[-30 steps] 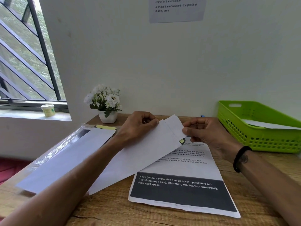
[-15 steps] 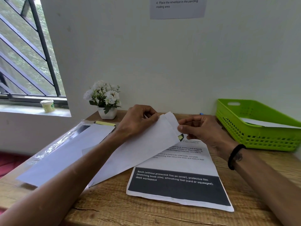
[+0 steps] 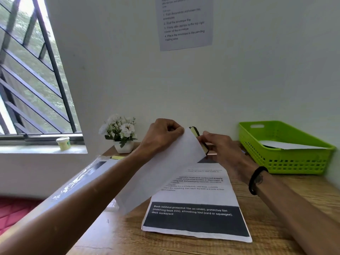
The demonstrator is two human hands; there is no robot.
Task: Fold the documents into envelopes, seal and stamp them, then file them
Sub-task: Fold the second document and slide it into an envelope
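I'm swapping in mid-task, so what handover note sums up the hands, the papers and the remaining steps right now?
Left hand pinches the white envelope at its top edge, held tilted above the desk. Right hand holds a small yellow and black strip behind the envelope's top corner. Printed sheet lies flat, unfolded. Green basket already holds paper. Left: fold, insert, seal, stamp, file.

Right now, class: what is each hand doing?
Left hand: fingers pinch the white envelope at its top edge.
Right hand: fingers grip a small yellow-and-black strip behind the envelope.

a small office desk (image 3: 276,208): instruction sheet (image 3: 185,23) on the wall, green filing tray (image 3: 287,161).
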